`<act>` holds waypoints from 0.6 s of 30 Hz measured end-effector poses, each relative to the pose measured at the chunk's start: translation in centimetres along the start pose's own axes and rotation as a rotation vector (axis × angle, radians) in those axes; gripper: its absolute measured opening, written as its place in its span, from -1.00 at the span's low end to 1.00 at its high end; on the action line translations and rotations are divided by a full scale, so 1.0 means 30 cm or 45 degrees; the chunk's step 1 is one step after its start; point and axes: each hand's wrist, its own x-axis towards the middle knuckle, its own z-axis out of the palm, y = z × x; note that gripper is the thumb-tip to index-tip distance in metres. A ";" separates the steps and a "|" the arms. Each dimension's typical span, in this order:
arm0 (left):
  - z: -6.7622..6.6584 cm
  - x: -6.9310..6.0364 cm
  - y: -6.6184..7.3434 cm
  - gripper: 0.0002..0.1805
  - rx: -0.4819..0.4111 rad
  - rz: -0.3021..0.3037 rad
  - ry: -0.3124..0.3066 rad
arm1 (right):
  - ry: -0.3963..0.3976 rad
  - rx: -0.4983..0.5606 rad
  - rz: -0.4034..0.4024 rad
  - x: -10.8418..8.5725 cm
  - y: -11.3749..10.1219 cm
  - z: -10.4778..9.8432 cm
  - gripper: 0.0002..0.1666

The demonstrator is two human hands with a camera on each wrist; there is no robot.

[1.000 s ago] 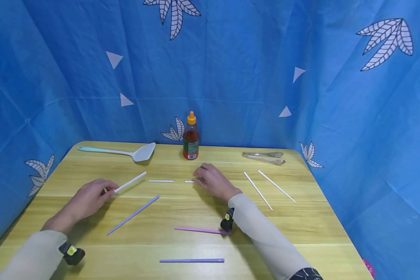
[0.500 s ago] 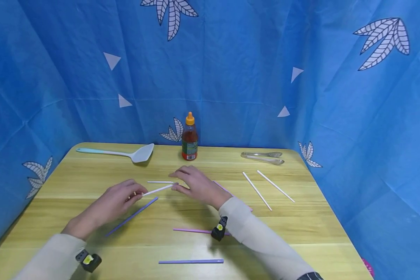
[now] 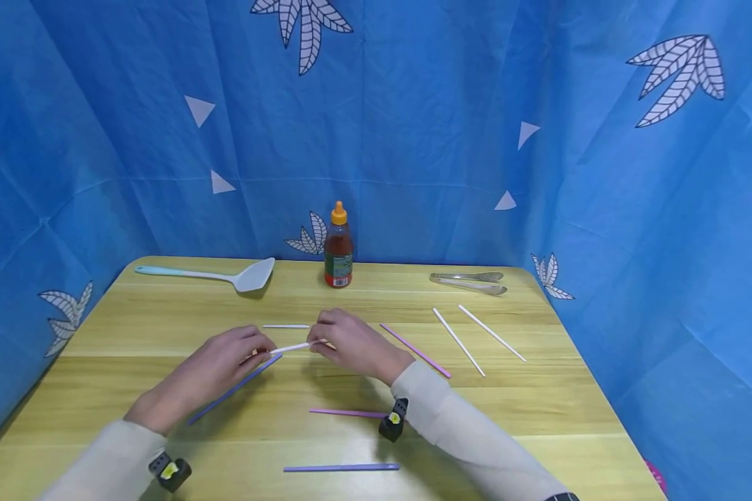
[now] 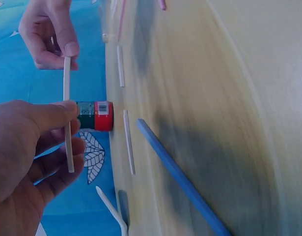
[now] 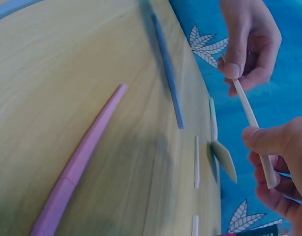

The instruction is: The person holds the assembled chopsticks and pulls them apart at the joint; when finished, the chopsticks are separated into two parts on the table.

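Note:
A slim white stick (image 3: 290, 348), like a chopstick, is held above the table between both hands. My left hand (image 3: 228, 358) pinches one end between thumb and fingers. At the other end my right hand (image 3: 354, 344) pinches it, thumb uppermost in the right wrist view. Just behind the hands a white stick piece (image 3: 286, 325) lies on the wood. A second short white piece (image 4: 121, 66) lies in line with it, hidden by my right hand in the head view. Under my left hand a blue-purple stick (image 3: 235, 390) lies slanted.
The wooden table (image 3: 507, 431) also bears pink sticks (image 3: 416, 351), another purple stick (image 3: 341, 467) and two white sticks (image 3: 459, 342) at right. Along the back are a spatula (image 3: 253, 275), a sauce bottle (image 3: 338, 250) and metal tongs (image 3: 470, 282). A blue curtain (image 3: 413, 104) hangs behind.
My left hand has carried the white stick rightward. The right hand has come left off the short white piece and now pinches the stick's other end. A pink stick behind the right arm is uncovered.

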 end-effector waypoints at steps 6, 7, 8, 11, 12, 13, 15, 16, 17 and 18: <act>0.025 -0.005 -0.004 -0.90 0.052 0.033 0.044 | -0.002 -0.025 -0.024 -0.019 -0.012 0.005 -0.92; 0.030 -0.006 -0.007 -0.90 0.063 0.058 0.060 | 0.000 -0.026 -0.032 -0.024 -0.013 0.005 -0.92; 0.035 -0.009 -0.012 -0.89 0.089 0.090 0.073 | 0.000 -0.034 -0.037 -0.031 -0.010 0.005 -0.93; 0.039 -0.029 -0.036 -0.85 0.152 0.165 0.140 | 0.009 -0.070 -0.041 -0.068 0.021 -0.003 -0.91; 0.037 -0.040 -0.048 -0.82 0.169 0.174 0.169 | 0.021 -0.076 -0.025 -0.088 0.039 -0.008 -0.91; 0.033 -0.053 -0.061 -0.81 0.185 0.164 0.198 | 0.034 -0.076 0.004 -0.109 0.060 -0.014 -0.92; 0.022 -0.078 -0.091 -0.78 0.193 0.126 0.250 | 0.073 -0.073 0.082 -0.150 0.102 -0.030 -0.95; 0.015 -0.088 -0.105 -0.77 0.191 0.101 0.268 | 0.092 -0.059 0.131 -0.168 0.122 -0.037 -0.97; 0.010 -0.095 -0.119 -0.77 0.189 0.083 0.279 | 0.118 -0.050 0.166 -0.183 0.139 -0.044 -0.97; 0.006 -0.100 -0.131 -0.76 0.186 0.068 0.280 | 0.138 -0.050 0.196 -0.194 0.154 -0.049 -0.95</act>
